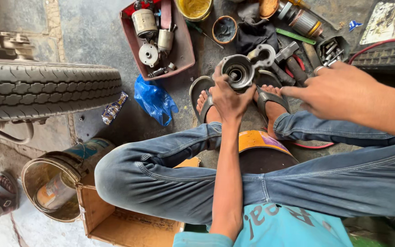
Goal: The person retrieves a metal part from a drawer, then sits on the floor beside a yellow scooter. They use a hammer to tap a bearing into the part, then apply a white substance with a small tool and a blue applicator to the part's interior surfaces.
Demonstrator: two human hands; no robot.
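the operator sits low with both knees spread, so the work sits between the legs and above the sandalled feet (209, 103), within reach of both arms. the left hand (227, 98) is clenched around the lower rim of a round metal housing (238, 71), holding it upright with its open bore turned toward the camera, apparently so the inside can be inspected. the right hand (339, 91) holds nothing; its fingers extend loosely toward the housing from the side, a ring on one finger, not touching it. the housing is grey cast metal, dull and greasy, with a dark stepped bore and a lug plate with round holes behind it. just beyond it lie a hammer (289, 57) and loose tools on the stained concrete floor (92, 32). further out, a red tray (184, 55) keeps small motor parts together, with a blue plastic bag (154, 100) beside it. a tyre (46, 89) stands at the left.
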